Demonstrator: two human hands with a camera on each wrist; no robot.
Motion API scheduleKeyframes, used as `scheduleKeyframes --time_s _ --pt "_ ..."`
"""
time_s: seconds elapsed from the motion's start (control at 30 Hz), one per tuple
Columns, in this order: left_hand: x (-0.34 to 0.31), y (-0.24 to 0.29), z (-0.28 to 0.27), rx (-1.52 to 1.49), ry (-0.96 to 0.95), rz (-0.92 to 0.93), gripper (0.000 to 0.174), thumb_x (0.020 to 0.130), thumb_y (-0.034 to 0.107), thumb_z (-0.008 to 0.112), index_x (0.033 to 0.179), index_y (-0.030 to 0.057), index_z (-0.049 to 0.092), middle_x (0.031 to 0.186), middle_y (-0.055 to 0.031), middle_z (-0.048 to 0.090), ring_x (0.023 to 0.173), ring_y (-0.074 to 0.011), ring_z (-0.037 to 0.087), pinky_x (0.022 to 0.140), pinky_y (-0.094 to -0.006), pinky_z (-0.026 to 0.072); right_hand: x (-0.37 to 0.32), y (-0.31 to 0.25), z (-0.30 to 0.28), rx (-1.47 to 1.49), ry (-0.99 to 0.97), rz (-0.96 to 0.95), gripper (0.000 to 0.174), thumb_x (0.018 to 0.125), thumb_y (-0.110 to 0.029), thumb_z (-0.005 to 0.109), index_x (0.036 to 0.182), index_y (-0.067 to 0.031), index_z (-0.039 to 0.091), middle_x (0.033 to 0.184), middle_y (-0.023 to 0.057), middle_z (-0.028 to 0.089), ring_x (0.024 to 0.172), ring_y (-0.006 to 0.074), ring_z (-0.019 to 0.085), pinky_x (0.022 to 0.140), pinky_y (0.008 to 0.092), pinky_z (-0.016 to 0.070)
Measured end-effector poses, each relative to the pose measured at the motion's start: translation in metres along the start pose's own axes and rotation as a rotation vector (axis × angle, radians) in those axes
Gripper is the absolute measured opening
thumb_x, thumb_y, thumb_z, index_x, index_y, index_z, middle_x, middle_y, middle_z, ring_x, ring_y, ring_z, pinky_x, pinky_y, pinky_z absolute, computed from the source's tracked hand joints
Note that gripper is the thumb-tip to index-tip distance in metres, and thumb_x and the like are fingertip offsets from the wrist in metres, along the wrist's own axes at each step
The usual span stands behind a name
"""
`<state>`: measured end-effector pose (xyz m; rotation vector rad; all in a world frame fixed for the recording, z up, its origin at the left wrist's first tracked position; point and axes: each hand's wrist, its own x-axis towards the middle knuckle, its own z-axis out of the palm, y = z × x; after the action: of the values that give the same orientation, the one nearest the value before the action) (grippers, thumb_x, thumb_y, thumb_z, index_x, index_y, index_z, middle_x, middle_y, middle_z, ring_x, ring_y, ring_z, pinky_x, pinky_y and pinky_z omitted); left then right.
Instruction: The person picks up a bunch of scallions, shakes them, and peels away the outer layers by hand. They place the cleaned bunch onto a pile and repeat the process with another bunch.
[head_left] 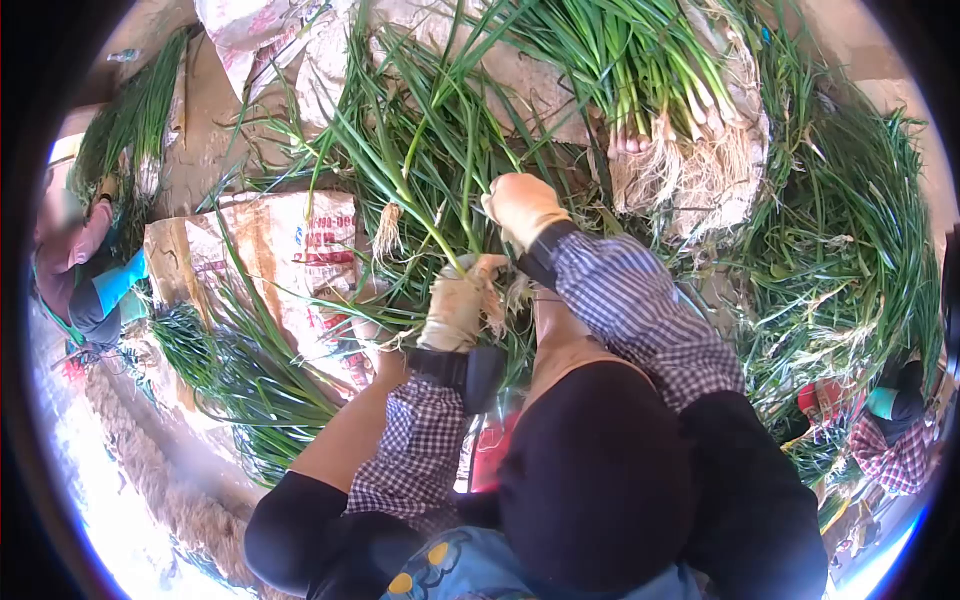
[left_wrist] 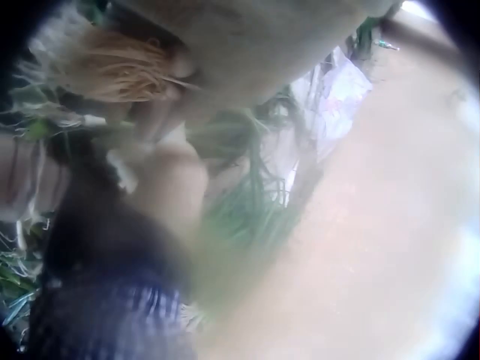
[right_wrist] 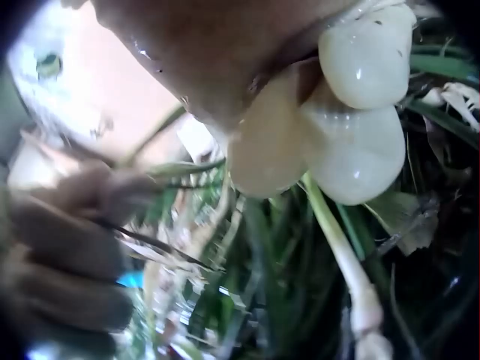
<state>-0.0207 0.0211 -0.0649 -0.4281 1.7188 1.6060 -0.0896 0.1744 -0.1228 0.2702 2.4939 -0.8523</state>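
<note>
My left hand (head_left: 453,305), in a pale glove, grips green onions (head_left: 437,235) low on their stems. Their stringy roots (left_wrist: 127,71) stick out beside the glove in the left wrist view. Just above and to the right, my gloved right hand (head_left: 525,208) has its fingers curled. In the right wrist view its pale fingertips (right_wrist: 352,154) pinch the stem of a green onion (right_wrist: 345,270), whose white root end points downward. The left hand's curled fingers (right_wrist: 67,262) show at the left of that view, with a thin dark strip (right_wrist: 165,251) beside them.
A bundle of green onions (head_left: 670,80) with white bulbs and roots lies at the top right. Loose onions (head_left: 840,220) are heaped at the right. A printed sack (head_left: 270,260) lies at the left. Other people (head_left: 95,270) work at both sides.
</note>
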Motion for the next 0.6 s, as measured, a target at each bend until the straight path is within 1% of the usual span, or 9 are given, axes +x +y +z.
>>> scheduleKeyframes --time_s 0.13,0.17,0.2,0.27,0.37,0.47,0.5,0.53,0.6 --pt "0.003 0.004 0.010 -0.343 -0.021 0.048 0.023 0.092 0.017 0.053 0.093 -0.0040 0.063 0.083 -0.0085 0.064 0.072 -0.0135 0.059 0.066 -0.0254 0.0500 -0.018 -0.011 -0.022 0.581 -0.114 -0.024 0.035 0.079 -0.037 0.065 0.085 -0.0030 0.065 0.071 0.0110 0.064 0.071 0.0195 0.063 0.064 0.0317 0.0493" --pt "0.003 0.013 0.008 -0.388 -0.029 0.088 0.021 0.091 0.015 0.054 0.089 -0.0037 0.062 0.083 -0.0094 0.064 0.072 -0.0139 0.059 0.066 -0.0253 0.0501 -0.018 -0.009 -0.045 0.746 -0.190 0.180 0.036 0.079 -0.035 0.065 0.092 -0.0009 0.063 0.073 0.0130 0.064 0.064 0.0214 0.063 0.060 0.0322 0.0493" --pt "0.003 0.022 0.002 -0.342 0.017 0.145 0.018 0.091 0.013 0.053 0.087 -0.0034 0.060 0.082 -0.0120 0.064 0.076 -0.0173 0.062 0.068 -0.0271 0.0513 0.002 0.025 -0.033 0.498 0.065 0.038 0.037 0.080 -0.034 0.065 0.094 0.0002 0.061 0.073 0.0142 0.064 0.060 0.0229 0.063 0.058 0.0332 0.0493" --pt "0.002 0.046 0.000 -0.540 0.032 0.098 0.021 0.093 0.015 0.051 0.091 -0.0052 0.058 0.092 -0.0146 0.062 0.078 -0.0213 0.061 0.069 -0.0292 0.0520 0.002 0.026 -0.063 0.388 -0.149 0.282 0.063 0.083 -0.050 0.054 0.114 0.0044 0.054 0.096 0.0172 0.066 0.093 0.0235 0.064 0.073 0.0294 0.0491" --pt "0.003 0.060 -0.002 -0.819 -0.047 -0.076 0.025 0.095 0.017 0.047 0.109 -0.0020 0.054 0.099 -0.0139 0.061 0.073 -0.0184 0.058 0.067 -0.0279 0.0513 0.023 0.035 -0.022 -0.245 -0.018 0.146 0.051 0.087 -0.048 0.050 0.103 -0.0014 0.061 0.082 0.0154 0.068 0.073 0.0263 0.067 0.067 0.0346 0.0507" --pt "0.013 0.025 -0.022 -0.903 -0.266 -0.130 0.041 0.096 0.022 0.044 0.131 0.0000 0.041 0.095 -0.0090 0.059 0.071 -0.0124 0.051 0.060 -0.0209 0.0437 0.021 0.034 -0.030 0.234 -0.074 0.241 0.036 0.086 -0.035 0.057 0.097 -0.0009 0.063 0.082 0.0183 0.067 0.062 0.0277 0.066 0.059 0.0354 0.0505" --pt "0.009 0.023 -0.023 -0.836 -0.282 -0.148 0.040 0.096 0.023 0.044 0.130 0.0005 0.042 0.093 -0.0076 0.059 0.069 -0.0116 0.050 0.059 -0.0206 0.0422 0.011 0.032 -0.038 0.414 -0.098 0.276 0.034 0.086 -0.032 0.059 0.097 -0.0001 0.063 0.086 0.0189 0.066 0.062 0.0272 0.066 0.059 0.0347 0.0505" --pt "0.008 0.025 -0.023 -0.770 -0.304 -0.160 0.040 0.096 0.024 0.045 0.129 0.0009 0.044 0.090 -0.0063 0.058 0.067 -0.0108 0.048 0.057 -0.0203 0.0407 -0.003 0.031 -0.041 0.851 -0.077 0.316 0.020 0.080 -0.019 0.067 0.081 0.0001 0.061 0.062 0.0103 0.060 0.051 0.0183 0.057 0.053 0.0294 0.0438" --pt "0.005 0.031 -0.013 -0.514 -0.181 -0.138 0.033 0.095 0.024 0.047 0.116 0.0004 0.054 0.080 -0.0019 0.056 0.063 -0.0091 0.048 0.055 -0.0197 0.0402 -0.019 0.021 -0.037 0.959 0.004 0.283 0.023 0.078 -0.020 0.070 0.080 0.0002 0.061 0.059 0.0059 0.057 0.047 0.0150 0.053 0.046 0.0288 0.0411"
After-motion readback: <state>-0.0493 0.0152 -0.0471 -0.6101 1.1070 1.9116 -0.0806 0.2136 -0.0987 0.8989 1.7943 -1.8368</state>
